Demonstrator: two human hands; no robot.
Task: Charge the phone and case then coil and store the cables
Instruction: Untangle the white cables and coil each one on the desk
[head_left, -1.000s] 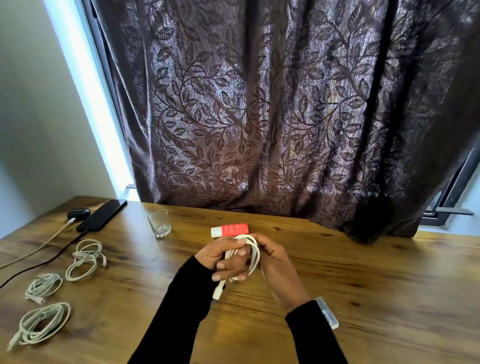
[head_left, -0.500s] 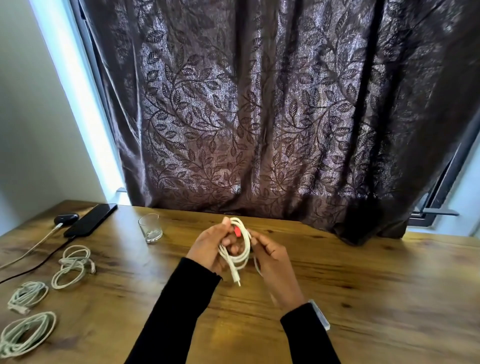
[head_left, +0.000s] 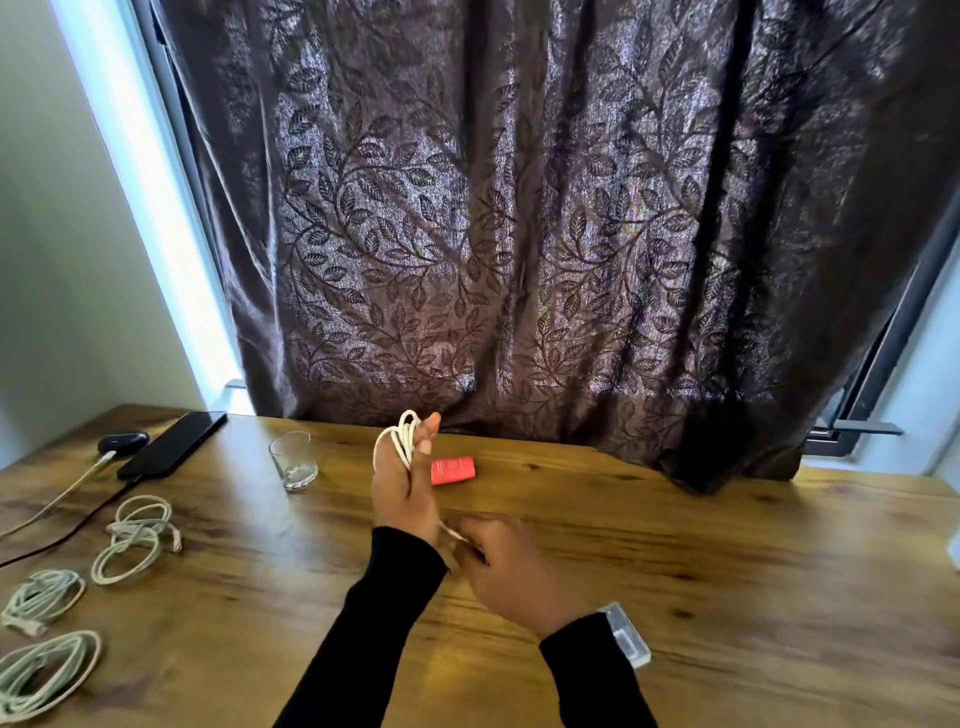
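Your left hand (head_left: 402, 488) is raised above the surface (head_left: 727, 571) and grips a white cable (head_left: 404, 434), which is wound in loops around the fingers. Your right hand (head_left: 506, 564) is lower, near the left wrist, and its fingers pinch the loose end of the same cable. This hand is blurred, so you cannot see the plug clearly.

At the far left, the phone (head_left: 174, 451) lies flat with a black cord going into it. The dark case (head_left: 123, 441) is just beside it, with a white cord plugged in. Three coiled cables lie on the left side: one (head_left: 136, 538) near the phone, one (head_left: 44, 597) closer to you, and one (head_left: 44, 673) at the edge. A glass (head_left: 293, 460) stands left of your raised hand, and a red box (head_left: 453, 470) lies just behind it.
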